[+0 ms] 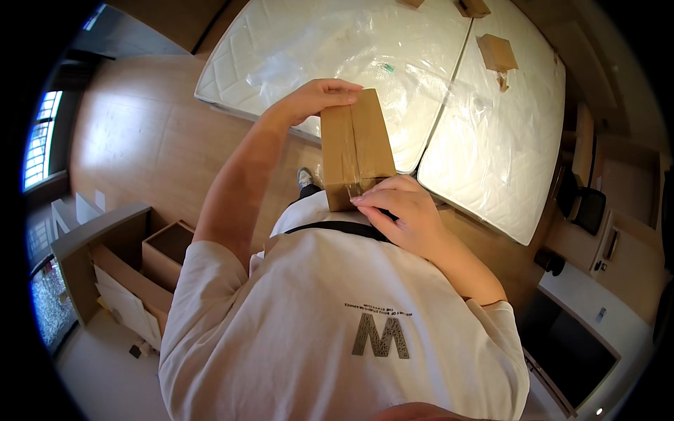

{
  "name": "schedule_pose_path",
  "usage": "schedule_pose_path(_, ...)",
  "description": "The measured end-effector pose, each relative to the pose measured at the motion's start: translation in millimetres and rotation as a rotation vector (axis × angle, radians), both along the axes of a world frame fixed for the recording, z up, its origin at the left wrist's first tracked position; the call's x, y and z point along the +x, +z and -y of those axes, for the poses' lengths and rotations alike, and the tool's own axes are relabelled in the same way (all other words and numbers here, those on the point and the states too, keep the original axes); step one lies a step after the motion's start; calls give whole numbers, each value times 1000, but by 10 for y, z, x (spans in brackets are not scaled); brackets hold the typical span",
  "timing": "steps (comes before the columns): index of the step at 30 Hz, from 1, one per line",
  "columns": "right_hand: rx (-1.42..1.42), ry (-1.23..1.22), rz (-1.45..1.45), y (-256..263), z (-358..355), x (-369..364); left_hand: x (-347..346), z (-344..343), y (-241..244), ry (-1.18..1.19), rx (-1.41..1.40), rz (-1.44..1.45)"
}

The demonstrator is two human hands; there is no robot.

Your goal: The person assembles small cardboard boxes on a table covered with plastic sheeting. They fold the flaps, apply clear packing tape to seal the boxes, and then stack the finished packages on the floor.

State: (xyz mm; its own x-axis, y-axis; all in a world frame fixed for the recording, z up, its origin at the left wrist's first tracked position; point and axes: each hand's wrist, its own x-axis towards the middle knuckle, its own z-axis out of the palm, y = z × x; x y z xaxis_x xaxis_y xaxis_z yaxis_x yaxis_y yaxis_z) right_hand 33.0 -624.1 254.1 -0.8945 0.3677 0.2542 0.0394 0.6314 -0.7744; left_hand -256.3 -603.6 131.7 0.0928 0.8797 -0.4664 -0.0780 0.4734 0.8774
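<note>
A brown cardboard box (371, 134) is held in front of my waist, its long face turned up. Clear tape (348, 152) runs along the seam down its middle. My left hand (329, 97) grips the box's far end, thumb and fingers over the top edge. At the near end, the fingertips of my right hand (400, 208) pinch the end of the tape close to the box's edge. The underside of the box is hidden.
Beyond the box lie two white mattresses (489, 142) in clear plastic wrap (295, 63). A smaller cardboard box (497, 52) rests on the right one. An open drawer unit (163, 247) stands at lower left, a dark screen (568, 342) at lower right.
</note>
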Motion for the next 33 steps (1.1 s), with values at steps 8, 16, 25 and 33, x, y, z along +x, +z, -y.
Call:
schedule_pose_path(8, 214, 100, 75, -377, -195, 34, 17, 12, -479, -97, -152, 10)
schedule_pose_path(16, -35, 177, 133, -395, -242, 284, 191, 408, -1163, 33, -326, 340)
schedule_pose_path(25, -387, -318, 171, -435, -1147, -471, 170, 99, 272, 72, 72, -107)
schedule_pose_path(33, 245, -152, 208, -440, -1242, -902, 275, 143, 552, 179, 277, -198)
